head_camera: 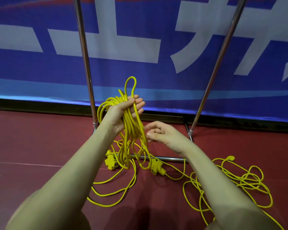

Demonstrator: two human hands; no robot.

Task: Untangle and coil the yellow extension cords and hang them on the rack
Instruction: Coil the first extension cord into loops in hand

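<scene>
We've got the coil (128, 123) bunched in our left hand (123, 112), raised in front of the rack (86, 63), between its two uprights. Fingers wrap round the gathered loops near their top, w/ one narrow loop poking up above the fist — prob. so the loops hang free and gravity keeps them even while more cord gets added. Right hand (163, 133) sits just right of the hanging loops, fingers loosely curled, holding nothing; can't tell if a fingertip brushes a strand. We'd guess it's abt to feed the next turn.

Below the coil, at the rack's base bar, two yellow outlet blocks (156, 166) lie on the floor, one left, one right of the dangling loops, w/ slack cord trailing toward us. A second cord pile (239, 181) lies well right of the rack's base, still loose and tangled, its plug end at the far side. So: one cord partly coiled, one untouched, nothing hung yet.

Floor (32, 146) is dark red, smooth matting w/ a faint seam. Behind the rack, a blue banner (156, 75) w/ big pale lettering runs across, black strip along its bottom edge.
</scene>
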